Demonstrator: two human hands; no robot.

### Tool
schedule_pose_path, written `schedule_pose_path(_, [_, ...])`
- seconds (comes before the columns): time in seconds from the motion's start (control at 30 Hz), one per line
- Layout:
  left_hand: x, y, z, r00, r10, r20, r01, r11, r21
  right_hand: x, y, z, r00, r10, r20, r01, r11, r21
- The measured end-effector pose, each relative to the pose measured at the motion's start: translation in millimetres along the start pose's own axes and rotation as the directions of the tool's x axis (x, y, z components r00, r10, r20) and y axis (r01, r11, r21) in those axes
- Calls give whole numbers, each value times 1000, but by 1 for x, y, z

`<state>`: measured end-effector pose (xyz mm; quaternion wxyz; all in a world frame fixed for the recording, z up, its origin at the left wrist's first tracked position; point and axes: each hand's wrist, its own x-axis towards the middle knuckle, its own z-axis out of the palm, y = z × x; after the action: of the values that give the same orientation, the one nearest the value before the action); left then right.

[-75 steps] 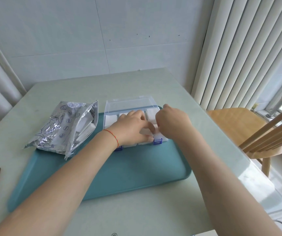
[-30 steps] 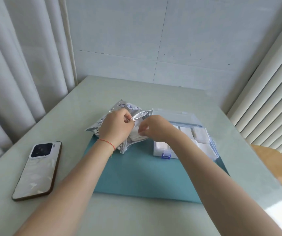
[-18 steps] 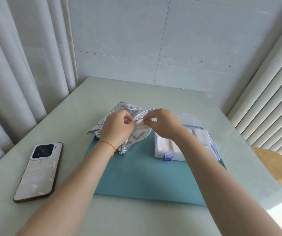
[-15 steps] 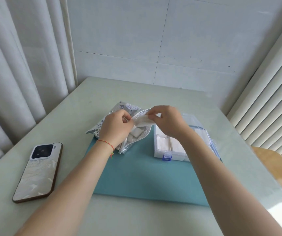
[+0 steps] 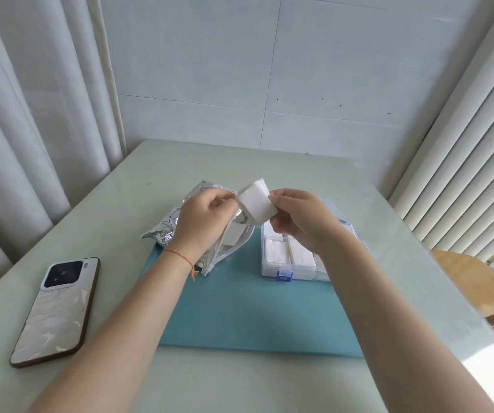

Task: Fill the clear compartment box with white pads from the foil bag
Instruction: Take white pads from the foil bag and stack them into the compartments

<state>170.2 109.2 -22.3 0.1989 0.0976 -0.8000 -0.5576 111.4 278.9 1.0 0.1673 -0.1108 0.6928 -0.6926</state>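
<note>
The right hand (image 5: 302,222) is holding a small stack of white pads (image 5: 257,205) in the air, with the thumb on the near side and the fingers curled around the far side, so the hand is clamped on the stack. The stack is tilting a little and is hanging just above the mouth of the foil bag (image 5: 180,216), between the two hands, and it is not touching the box. The left hand (image 5: 204,225) is gripping the upper edge of the bag with curled fingers and is keeping its mouth open; a red string (image 5: 180,257) is sitting around this wrist. Inside the open bag, some more white pads (image 5: 233,234) are showing, but I cannot tell how many. The bag is lying partly on the far left corner of the blue tray (image 5: 251,314) and partly on the table (image 5: 269,383). The clear box (image 5: 284,254) is standing on the far right part of the tray, just beside the bag, with its lid open toward the wall. White pads are already lying in the near compartments of the box, and the right forearm is hiding the right part of it, so the compartments there cannot be judged. A blue latch (image 5: 283,275) is showing on the front wall of the box. On the table, well apart to the left of the tray, a phone (image 5: 57,308) is lying with its back side up. A wooden chair (image 5: 463,281) is standing beside the right edge of the table.
</note>
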Motion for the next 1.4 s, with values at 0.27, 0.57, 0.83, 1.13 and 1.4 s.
schedule_pose_path(0.27, [-14, 20, 31, 928, -235, 289, 351, 813, -465, -28, 3, -6, 994, -103, -46, 97, 989, -116])
schedule_pose_path(0.57, [-18, 35, 40, 732, -292, 616, 643, 596, -481, -48, 4, -15, 906, -422, 5, 349, 742, -572])
schedule_pose_path(0.83, [-26, 37, 46, 702, -184, 688, 602, 670, -434, -51, 15, -13, 891, -369, 266, 449, 619, -644])
schedule_pose_path(1.13, [-24, 33, 52, 765, -118, 634, 505, 721, -475, -54, 11, -10, 864, -446, 232, 436, 437, -786])
schedule_pose_path(1.4, [-28, 42, 55, 728, -73, 681, 532, 688, -495, -53, 6, -25, 936, -295, 190, 342, 644, -685])
